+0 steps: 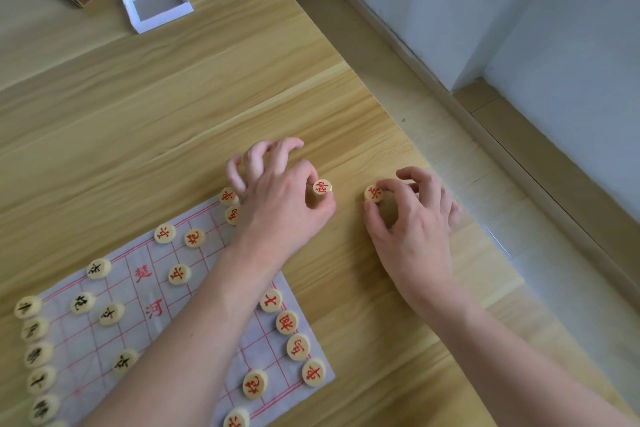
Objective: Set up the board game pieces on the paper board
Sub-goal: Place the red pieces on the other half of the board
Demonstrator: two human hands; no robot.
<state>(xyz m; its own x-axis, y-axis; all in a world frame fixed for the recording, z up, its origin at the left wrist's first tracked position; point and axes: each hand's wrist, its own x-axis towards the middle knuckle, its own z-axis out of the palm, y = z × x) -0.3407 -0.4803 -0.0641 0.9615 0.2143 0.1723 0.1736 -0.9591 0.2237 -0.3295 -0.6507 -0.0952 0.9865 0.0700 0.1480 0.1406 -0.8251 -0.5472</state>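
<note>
The paper board (194,291) lies flat on the wooden bench (173,107), set askew: its long axis runs from the near left toward the far right, with the far corner tucked under the left hand (277,198). Round pale pieces sit on its red grid, black-marked ones (83,303) along the left end, red-marked ones (287,322) down the right edge and across the middle.

Both hands are off the board, over bare wood past its far right corner. The left hand pinches a red-lettered disc (322,188) between thumb and forefinger, the disc tipped up so its printed face looks back at the person; the other fingers are curled and spread above the bench. The right hand (412,218) pinches a second red disc (374,193) between thumb and fingertips, tilted with its face up and toward the left hand. The two discs are near each other but apart.

Far back on the bench lie two open, shallow box halves (156,2), side by side.
</note>
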